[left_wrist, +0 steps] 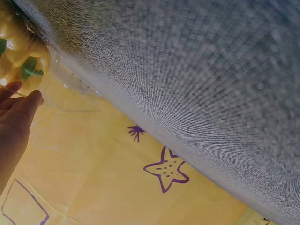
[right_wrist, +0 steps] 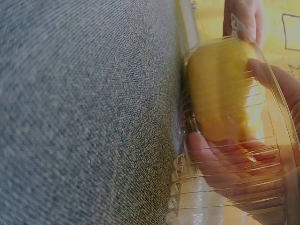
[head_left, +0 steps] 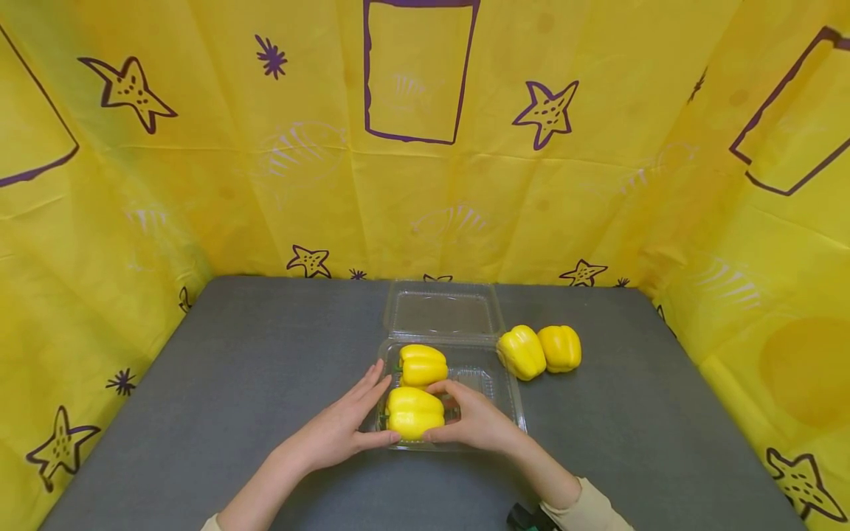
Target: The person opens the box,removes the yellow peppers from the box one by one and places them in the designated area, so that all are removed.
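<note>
A clear plastic clamshell container (head_left: pixel 519 407) stands on the table with its lid (head_left: pixel 443 313) folded back. Two yellow bell peppers lie along its left side, a far one (head_left: pixel 423 364) and a near one (head_left: pixel 413 414). My right hand (head_left: pixel 479 417) reaches into the container and grips the near pepper between thumb and fingers. Along the left rim lie the mostly straight fingers of my left hand (head_left: pixel 345 428), its thumb at the near corner. Green stems (left_wrist: pixel 29 68) show in the left wrist view. The right wrist view shows the near pepper (right_wrist: pixel 218 89) through the clear wall.
Two more yellow bell peppers, one (head_left: pixel 522 352) beside the container and another (head_left: pixel 561 348) touching it, lie on the right of the grey table (head_left: pixel 265 354). A yellow patterned cloth (head_left: pixel 412 177) encloses the table's back and sides. A dark object (head_left: pixel 524 516) sits by the right sleeve.
</note>
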Tool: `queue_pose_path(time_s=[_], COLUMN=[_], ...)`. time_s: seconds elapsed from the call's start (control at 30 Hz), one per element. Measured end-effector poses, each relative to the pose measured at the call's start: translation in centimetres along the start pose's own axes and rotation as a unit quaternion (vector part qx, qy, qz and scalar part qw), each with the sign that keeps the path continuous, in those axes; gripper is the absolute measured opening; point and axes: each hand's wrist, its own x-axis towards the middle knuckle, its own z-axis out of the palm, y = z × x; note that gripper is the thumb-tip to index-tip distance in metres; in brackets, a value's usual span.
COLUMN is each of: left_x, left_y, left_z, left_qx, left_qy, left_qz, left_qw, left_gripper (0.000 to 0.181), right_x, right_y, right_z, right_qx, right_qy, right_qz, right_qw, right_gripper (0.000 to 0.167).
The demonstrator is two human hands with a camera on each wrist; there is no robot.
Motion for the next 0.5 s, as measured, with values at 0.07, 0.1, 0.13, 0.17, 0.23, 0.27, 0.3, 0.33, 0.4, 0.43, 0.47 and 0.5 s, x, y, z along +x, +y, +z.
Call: queue_pose_path(time_s=[0.07, 0.1, 0.13, 0.17, 0.23, 0.27, 0.3, 0.33, 0.4, 0.43, 0.47, 0.5], left_x=[0.0, -0.01, -0.01, -0.01, -0.01, 0.0, 0.0, 0.0, 0.0, 0.0, 0.0, -0.01], left_y=[-0.02, -0.03, -0.03, -0.03, -0.03, -0.02, -0.01, 0.01, 0.03, 0.04, 0.05, 0.05], left_z=[0.04, 0.06, 0.08, 0.1, 0.11, 0.1, 0.09, 0.07, 0.04, 0.02, 0.0, -0.01], left_qx=[0.001, 0.001, 0.002, 0.001, 0.002, 0.001, 0.001, 0.0, -0.001, -0.002, -0.002, -0.002], left_qy=[0.001, 0.001, 0.001, 0.001, 0.001, 0.0, 0.0, 0.0, -0.001, -0.001, -0.001, -0.001], left_qz=[0.0, 0.0, 0.001, 0.001, 0.003, 0.003, 0.003, 0.002, 0.002, 0.002, 0.001, 0.001], left_qw=[1.0, 1.0, 1.0, 1.0, 1.0, 1.0, 1.0, 1.0, 1.0, 1.0, 1.0, 1.0], left_gripper=[0.1, 0.1, 0.1, 0.1, 0.1, 0.099, 0.099, 0.099, 0.099, 0.099, 0.099, 0.099], right_x=[-0.02, -0.02, -0.03, -0.03, -0.05, -0.05, -0.05, -0.04, -0.03, -0.02, -0.02, -0.02], right_y=[0.09, 0.12, 0.15, 0.19, 0.19, 0.2, 0.2, 0.21, 0.25, 0.27, 0.29, 0.31], right_z=[0.03, 0.05, 0.06, 0.06, 0.07, 0.06, 0.06, 0.04, 0.04, 0.04, 0.04, 0.05], right_qx=[-0.002, -0.003, -0.004, -0.005, -0.004, -0.006, -0.005, -0.005, -0.006, -0.007, -0.007, -0.007], right_qy=[-0.001, -0.001, -0.001, -0.001, 0.0, 0.0, 0.001, 0.001, 0.002, 0.003, 0.003, 0.004], right_qz=[0.0, 0.0, -0.001, -0.002, -0.004, -0.006, -0.006, -0.008, -0.01, -0.011, -0.012, -0.013], right_qw=[1.0, 1.0, 1.0, 1.0, 1.0, 1.0, 1.0, 1.0, 0.9999, 0.9999, 0.9999, 0.9999], right_gripper=[0.058, 0.058, 0.058, 0.058, 0.057, 0.057, 0.057, 0.057, 0.057, 0.057, 0.057, 0.057])
